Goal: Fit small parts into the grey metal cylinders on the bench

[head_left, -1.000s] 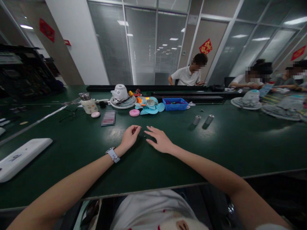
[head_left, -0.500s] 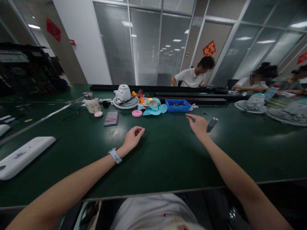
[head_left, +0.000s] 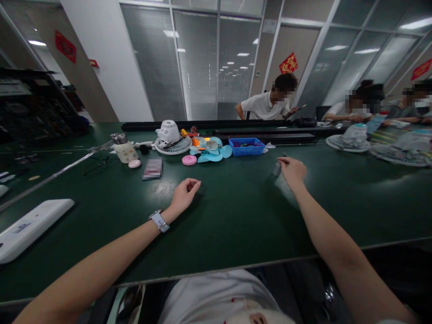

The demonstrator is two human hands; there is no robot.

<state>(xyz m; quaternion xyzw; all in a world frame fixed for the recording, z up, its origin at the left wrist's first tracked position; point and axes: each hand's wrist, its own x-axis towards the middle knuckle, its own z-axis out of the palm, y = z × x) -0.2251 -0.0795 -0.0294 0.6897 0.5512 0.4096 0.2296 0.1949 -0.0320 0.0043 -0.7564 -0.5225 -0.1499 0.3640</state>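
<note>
- Shirt [head_left: 216, 297] in white fills the bottom edge, right under the camera, with both bare forearms stretching out over the dark green desk [head_left: 236, 225].
- White flat device [head_left: 30, 227] lies on the desk at the far left, well apart from either hand.
- Left hand [head_left: 184, 195] rests on the desk near the middle, a pale watch [head_left: 159, 220] on its wrist; its fingers are curled loosely inward, and whether they pinch anything cannot be told.
- Right hand [head_left: 293, 171] is stretched farther out to the right, its fingers bent down around a small metal cylinder [head_left: 277, 168] that stands on the desk at the hand's left side; how firmly they hold it is hidden by the hand itself.
- Beyond the left hand lie a blurred card [head_left: 152, 168], a pink puck [head_left: 134, 164], a pink round disc [head_left: 189, 159] and a pale jar with a metal lid [head_left: 124, 147].
- Behind those sit a white fan part on a round grille [head_left: 170, 137], light blue fan blades [head_left: 212, 150] and a blue tray [head_left: 247, 146], the tray being the nearest of these to the right hand.
- Other people sit at the far side: one in a white shirt [head_left: 265, 105] at the centre, more at the right by further fan grilles [head_left: 349, 141].
</note>
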